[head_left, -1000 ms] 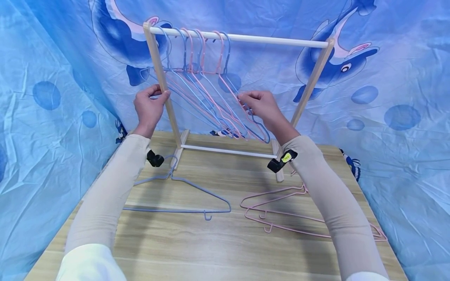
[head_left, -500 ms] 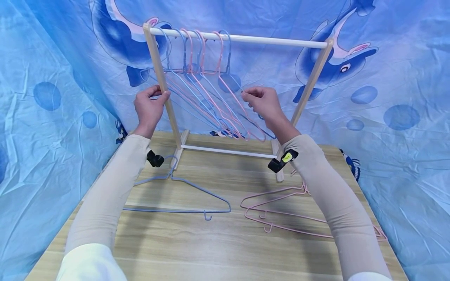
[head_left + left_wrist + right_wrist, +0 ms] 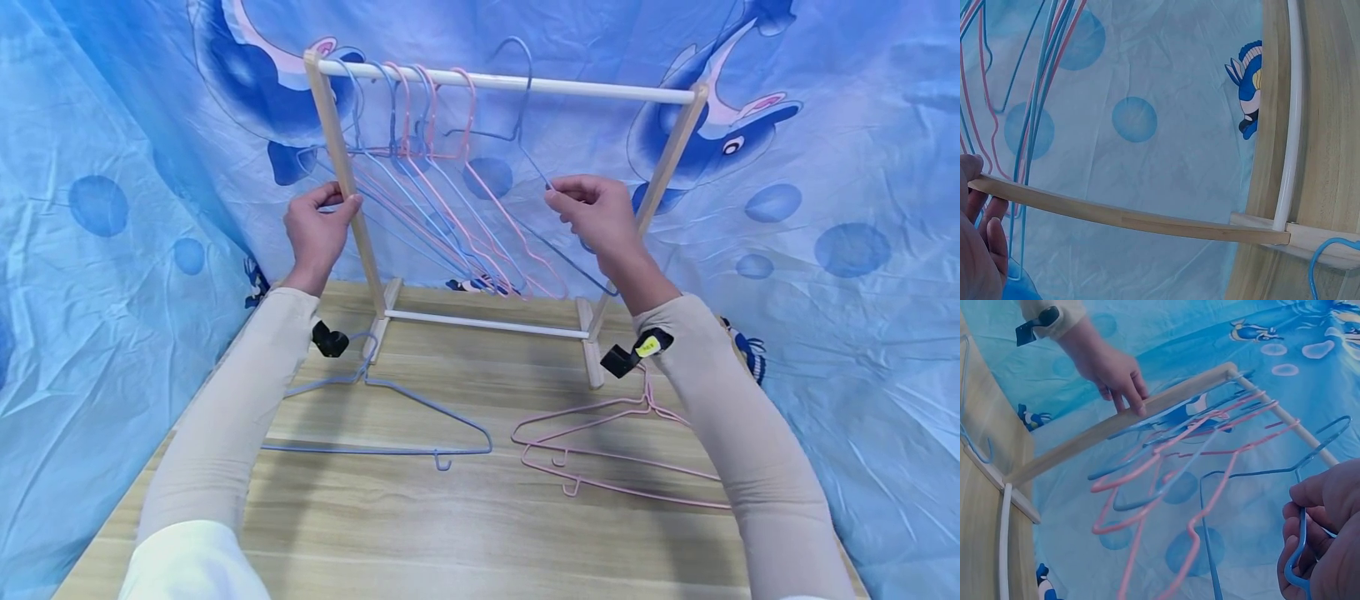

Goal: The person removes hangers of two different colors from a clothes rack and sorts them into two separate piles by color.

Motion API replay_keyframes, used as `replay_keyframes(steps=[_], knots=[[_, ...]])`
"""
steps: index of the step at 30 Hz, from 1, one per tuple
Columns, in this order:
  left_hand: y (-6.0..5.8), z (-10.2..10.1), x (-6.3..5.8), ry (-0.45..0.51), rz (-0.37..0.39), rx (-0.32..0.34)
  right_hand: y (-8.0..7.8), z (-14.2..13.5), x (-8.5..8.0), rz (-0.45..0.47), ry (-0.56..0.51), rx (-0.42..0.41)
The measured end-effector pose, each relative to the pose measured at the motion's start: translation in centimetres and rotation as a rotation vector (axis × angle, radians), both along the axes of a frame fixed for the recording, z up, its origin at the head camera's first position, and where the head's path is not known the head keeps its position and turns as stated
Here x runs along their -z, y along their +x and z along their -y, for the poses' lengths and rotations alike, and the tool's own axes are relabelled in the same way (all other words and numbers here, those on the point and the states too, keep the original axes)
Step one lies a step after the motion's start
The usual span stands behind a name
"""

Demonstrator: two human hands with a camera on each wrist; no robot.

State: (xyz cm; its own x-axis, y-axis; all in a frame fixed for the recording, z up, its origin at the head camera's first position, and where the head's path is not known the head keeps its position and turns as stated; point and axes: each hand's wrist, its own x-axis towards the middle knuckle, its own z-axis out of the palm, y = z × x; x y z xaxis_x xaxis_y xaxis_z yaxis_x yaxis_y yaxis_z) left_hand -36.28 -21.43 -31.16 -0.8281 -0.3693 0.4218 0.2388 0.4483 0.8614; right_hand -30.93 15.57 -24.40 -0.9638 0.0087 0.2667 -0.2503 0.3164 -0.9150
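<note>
At the left post [image 3: 366,242] of a wooden rack, my left hand [image 3: 318,233] grips the wood between thumb and fingers. My right hand [image 3: 596,212] pinches a blue clothes hanger [image 3: 529,79] by its sloping shoulder. Its hook stands above the white top rail [image 3: 592,88], tilted, to the right of the hung hangers. In the right wrist view the fingers curl round the blue wire [image 3: 1302,534]. Several blue and pink hangers hang bunched at the rail's left end, a pink hanger [image 3: 471,125] rightmost among them.
On the wooden table [image 3: 450,533] a blue hanger [image 3: 427,398] lies at left, partly under the left forearm. Two pink hangers [image 3: 592,442] overlap at right, partly behind the right sleeve. A white lower bar [image 3: 487,324] joins the rack's feet. Blue patterned cloth [image 3: 825,150] surrounds the table.
My right hand has moved right with the blue hanger, whose hook has risen off the rail from beside the rightmost pink hanger. My left hand stays on the post.
</note>
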Motion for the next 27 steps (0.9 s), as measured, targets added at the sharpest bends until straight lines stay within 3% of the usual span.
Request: replay_keyframes(steps=[12,19,27], knots=[[0.0,-0.1,0.0,-0.001,-0.018,0.003,3.3,-3.7,1.2,-0.053,0.063,0.052],[0.1,0.0,0.0,0.003,-0.02,-0.002,4.7,-5.6,2.9,-0.101,0.098,0.075],[0.1,0.0,0.0,0.001,-0.012,-0.006,5.5,-7.8,5.3,-0.076,0.142,0.091]])
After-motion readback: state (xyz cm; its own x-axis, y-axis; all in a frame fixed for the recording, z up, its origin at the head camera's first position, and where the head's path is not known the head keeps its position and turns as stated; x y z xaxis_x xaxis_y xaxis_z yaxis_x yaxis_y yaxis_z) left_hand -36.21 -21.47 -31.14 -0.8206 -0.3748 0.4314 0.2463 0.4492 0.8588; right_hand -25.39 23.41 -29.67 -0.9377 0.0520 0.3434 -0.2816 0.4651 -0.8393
